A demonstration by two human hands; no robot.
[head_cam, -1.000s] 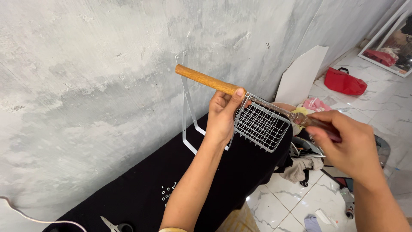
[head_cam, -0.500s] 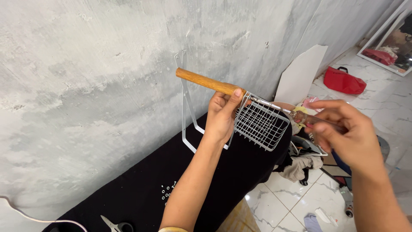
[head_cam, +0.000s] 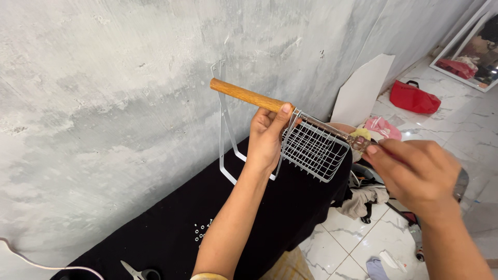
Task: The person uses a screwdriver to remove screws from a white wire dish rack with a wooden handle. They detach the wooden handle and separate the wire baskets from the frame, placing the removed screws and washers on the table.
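1. The right hand [head_cam: 417,173] has closed again over the handle of a screwdriver, where half a second ago its fingers were spread loose around it; the wrist looks rolled over, so I judge a fresh turn on the fastener is in hand
2. The wire grill basket [head_cam: 314,150] has hardly shifted between pictures; it hangs just right of the left hand [head_cam: 267,140] and just left of the right hand, over the black table [head_cam: 171,228]
3. The left hand is wrapped around the basket's neck, thumb up on the wooden handle [head_cam: 246,96], which juts up and away to its left
4. The screwdriver [head_cam: 363,142] tip meets the basket's far end, just beyond the right fingertips; its handle is hidden in the fist
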